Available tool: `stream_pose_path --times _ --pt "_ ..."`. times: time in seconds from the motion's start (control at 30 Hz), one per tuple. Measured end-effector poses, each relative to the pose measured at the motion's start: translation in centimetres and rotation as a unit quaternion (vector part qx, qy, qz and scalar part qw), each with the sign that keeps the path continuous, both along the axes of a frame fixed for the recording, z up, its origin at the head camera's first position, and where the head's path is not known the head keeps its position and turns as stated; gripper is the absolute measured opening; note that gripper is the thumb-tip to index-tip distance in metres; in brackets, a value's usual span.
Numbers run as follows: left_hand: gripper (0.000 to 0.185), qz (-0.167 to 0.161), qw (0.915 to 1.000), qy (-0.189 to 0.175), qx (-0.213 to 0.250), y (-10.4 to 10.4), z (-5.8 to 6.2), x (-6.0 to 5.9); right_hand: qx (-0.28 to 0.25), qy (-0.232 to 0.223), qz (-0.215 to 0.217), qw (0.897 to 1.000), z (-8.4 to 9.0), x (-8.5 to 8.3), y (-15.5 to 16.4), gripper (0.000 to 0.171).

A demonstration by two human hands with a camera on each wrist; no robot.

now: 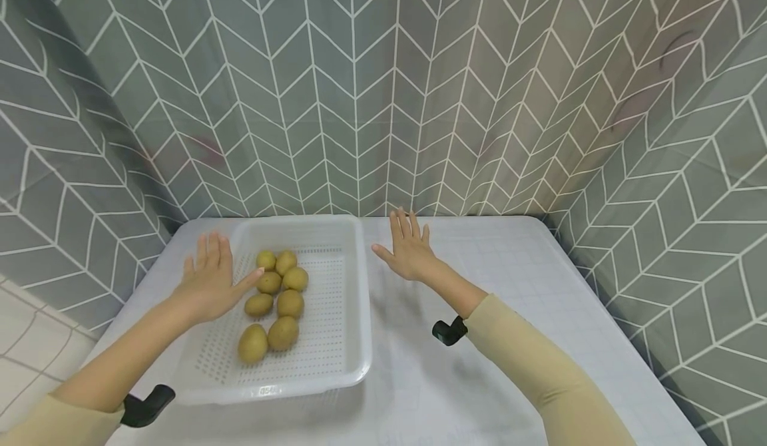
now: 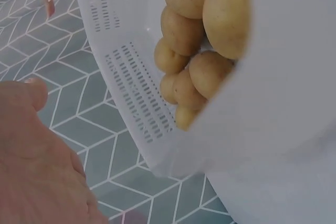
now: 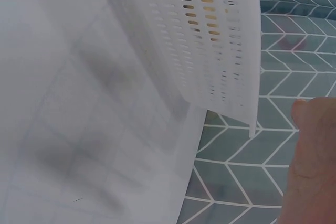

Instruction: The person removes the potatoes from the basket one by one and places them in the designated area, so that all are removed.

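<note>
Several potatoes (image 1: 290, 304) lie grouped in the left half of a white perforated plastic basket (image 1: 326, 373). My left hand (image 1: 210, 286) hovers over the basket's left side with its fingers straight and spread, the thumb pointing toward the potatoes. To the right of the basket, my right hand (image 1: 409, 253) is held above the table with straight, spread fingers and holds nothing. The left wrist view shows the potatoes (image 2: 184, 30) close up beside part of the left hand (image 2: 42, 156). In the right wrist view the basket's slotted side wall (image 3: 210, 40) stands near the right hand (image 3: 312, 161).
A white cloth covers the table (image 1: 479, 379), which extends to the right of the basket. Grey-green curtains (image 1: 371, 100) with white chevron lines hang behind the table and along both sides. Each wrist carries a black camera mount (image 1: 449, 331).
</note>
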State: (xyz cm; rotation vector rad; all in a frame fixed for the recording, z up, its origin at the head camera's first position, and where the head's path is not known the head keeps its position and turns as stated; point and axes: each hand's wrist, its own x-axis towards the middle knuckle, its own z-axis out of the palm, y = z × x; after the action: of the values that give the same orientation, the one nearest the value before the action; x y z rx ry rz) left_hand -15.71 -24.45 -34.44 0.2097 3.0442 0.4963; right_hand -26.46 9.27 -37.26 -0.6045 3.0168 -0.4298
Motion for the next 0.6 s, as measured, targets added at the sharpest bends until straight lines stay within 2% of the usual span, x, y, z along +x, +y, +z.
stream_pose_path --times 0.27,0.6 --pt "0.1 -0.013 0.9996 -0.017 0.016 -1.7 0.0 1.0 0.001 -0.009 0.001 1.0 -0.1 0.2 0.1 0.083" --pt "0.094 -0.048 0.9983 -0.007 0.032 -3.1 -0.6 2.6 -0.009 -0.006 -0.001 1.0 -0.4 0.2 0.2 0.083"
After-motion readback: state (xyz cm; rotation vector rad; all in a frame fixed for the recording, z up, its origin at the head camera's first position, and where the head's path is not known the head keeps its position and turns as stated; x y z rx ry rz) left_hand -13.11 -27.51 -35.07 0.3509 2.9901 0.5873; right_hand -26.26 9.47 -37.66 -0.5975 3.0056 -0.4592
